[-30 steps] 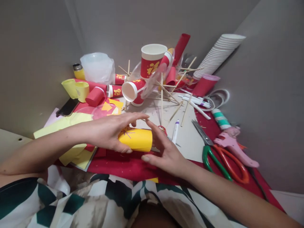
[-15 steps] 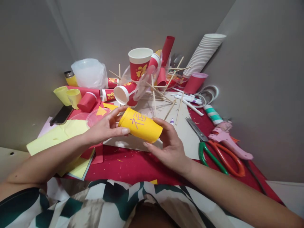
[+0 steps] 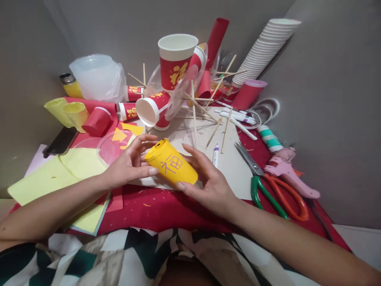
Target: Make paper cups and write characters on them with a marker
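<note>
Between my two hands a yellow paper-covered cup [image 3: 175, 166] is held tilted, with a purple handwritten character on its side. My left hand [image 3: 133, 161] grips its rim end, thumb on the near side and fingers behind. Around the narrower end, my right hand [image 3: 210, 178] is curved, its thumb touching the lower edge and its fingers partly hidden behind the cup. Below and behind the cup lies a grey-white board [image 3: 235, 171]. A purple-and-white marker [image 3: 216, 155] rests on that board, just past my right fingers.
Green-and-orange-handled scissors [image 3: 250, 161] and a pink glue gun [image 3: 290, 178] lie at the right. Behind stand red printed cups [image 3: 175, 65], wooden sticks [image 3: 194, 115] and a leaning stack of white cups [image 3: 264, 51]. Yellow paper [image 3: 44, 180] and a phone [image 3: 61, 141] are at the left.
The yellow cup has turned, bringing its rim end more into sight and its narrow end lower. My right fingers have shifted along it. The whole view has moved slightly closer.
</note>
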Demonstrator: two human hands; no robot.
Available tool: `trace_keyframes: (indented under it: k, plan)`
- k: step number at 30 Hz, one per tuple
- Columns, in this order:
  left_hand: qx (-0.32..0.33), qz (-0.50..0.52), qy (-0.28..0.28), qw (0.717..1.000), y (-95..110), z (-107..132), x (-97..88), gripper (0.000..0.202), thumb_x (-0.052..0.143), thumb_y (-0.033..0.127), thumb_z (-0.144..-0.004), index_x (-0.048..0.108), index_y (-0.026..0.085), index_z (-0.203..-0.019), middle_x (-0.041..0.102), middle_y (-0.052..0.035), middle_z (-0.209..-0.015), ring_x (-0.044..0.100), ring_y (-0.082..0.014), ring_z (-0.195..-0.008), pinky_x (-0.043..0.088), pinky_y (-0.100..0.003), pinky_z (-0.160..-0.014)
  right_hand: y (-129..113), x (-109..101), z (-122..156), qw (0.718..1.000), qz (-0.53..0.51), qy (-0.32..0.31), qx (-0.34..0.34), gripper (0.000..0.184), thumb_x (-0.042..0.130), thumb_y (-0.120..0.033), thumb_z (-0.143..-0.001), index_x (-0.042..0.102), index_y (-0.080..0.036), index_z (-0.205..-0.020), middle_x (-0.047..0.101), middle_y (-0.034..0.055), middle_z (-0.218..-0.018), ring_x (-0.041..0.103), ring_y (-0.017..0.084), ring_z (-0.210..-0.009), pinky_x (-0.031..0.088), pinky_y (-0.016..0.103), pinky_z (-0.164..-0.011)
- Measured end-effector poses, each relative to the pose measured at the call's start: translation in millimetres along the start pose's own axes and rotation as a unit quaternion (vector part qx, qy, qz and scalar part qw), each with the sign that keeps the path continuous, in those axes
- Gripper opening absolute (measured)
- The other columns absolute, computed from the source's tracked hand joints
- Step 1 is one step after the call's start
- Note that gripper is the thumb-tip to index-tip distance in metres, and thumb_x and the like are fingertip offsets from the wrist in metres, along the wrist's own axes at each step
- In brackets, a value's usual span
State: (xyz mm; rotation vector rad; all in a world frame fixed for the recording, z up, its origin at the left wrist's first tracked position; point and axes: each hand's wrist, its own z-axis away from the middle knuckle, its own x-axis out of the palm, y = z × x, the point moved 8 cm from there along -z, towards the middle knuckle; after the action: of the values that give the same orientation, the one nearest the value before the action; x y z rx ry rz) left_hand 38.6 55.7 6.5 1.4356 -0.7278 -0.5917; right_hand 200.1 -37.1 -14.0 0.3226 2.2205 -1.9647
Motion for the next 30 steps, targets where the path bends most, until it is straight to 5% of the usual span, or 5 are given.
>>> trace_keyframes:
  k: [5, 10, 19, 26, 30]
  plan:
    - [0.004, -0.025, 0.023, 0.999, 0, 2, -0.5, 0.036, 0.089, 0.038, -0.074, 0.065, 0.023, -0.097, 0.069, -0.004, -0.12, 0.068, -0.0184, -0.103, 0.059, -0.029, -0.088, -2, -6, 3, 0.997, 0.058, 0.042, -0.031, 0.085, 0.079, -0.04, -0.082, 0.039, -0.028, -0.155, 0.063, 0.013, -0.136, 0.064, 0.028, -0.128, 0.055, 0.048, -0.11]
    - [-0.013, -0.107, 0.042, 0.993, 2, 3, -2.2, 0.03, 0.086, 0.049, -0.076, 0.073, 0.021, -0.081, 0.073, -0.0058, -0.12, 0.067, -0.0239, -0.115, 0.055, -0.037, -0.102, -7, -5, 4, 0.991, 0.111, 0.046, -0.059, 0.083, 0.075, -0.039, -0.085, 0.036, -0.026, -0.157, 0.064, 0.0118, -0.136, 0.064, 0.028, -0.127, 0.055, 0.047, -0.11]
    - [0.001, -0.138, 0.042, 0.99, 3, 5, -3.0, 0.031, 0.081, 0.048, -0.081, 0.074, 0.025, -0.063, 0.077, -0.0034, -0.083, 0.061, -0.0268, -0.131, 0.039, -0.045, -0.121, -14, -1, 4, 0.988, 0.125, 0.025, -0.089, 0.082, 0.073, -0.039, -0.087, 0.034, -0.025, -0.159, 0.059, 0.0126, -0.148, 0.061, 0.029, -0.133, 0.052, 0.047, -0.115]
    - [0.018, -0.126, 0.029, 0.991, 6, 5, 2.4, 0.031, 0.08, 0.046, -0.084, 0.073, 0.022, -0.064, 0.077, -0.0034, -0.089, 0.069, -0.0232, -0.111, 0.051, -0.039, -0.106, -6, 5, 0, 0.997, 0.074, -0.03, -0.016, 0.091, 0.075, -0.042, -0.084, 0.03, -0.023, -0.161, 0.067, 0.0131, -0.136, 0.068, 0.028, -0.122, 0.058, 0.044, -0.102]
    - [0.017, -0.126, 0.034, 0.991, 5, 4, 1.3, 0.024, 0.082, 0.043, -0.081, 0.079, 0.02, -0.085, 0.075, -0.0092, -0.124, 0.068, -0.0254, -0.119, 0.054, -0.039, -0.104, -3, 3, -1, 0.996, 0.082, -0.021, -0.005, 0.09, 0.075, -0.044, -0.083, 0.033, -0.024, -0.16, 0.071, 0.0126, -0.128, 0.072, 0.028, -0.111, 0.061, 0.043, -0.092]
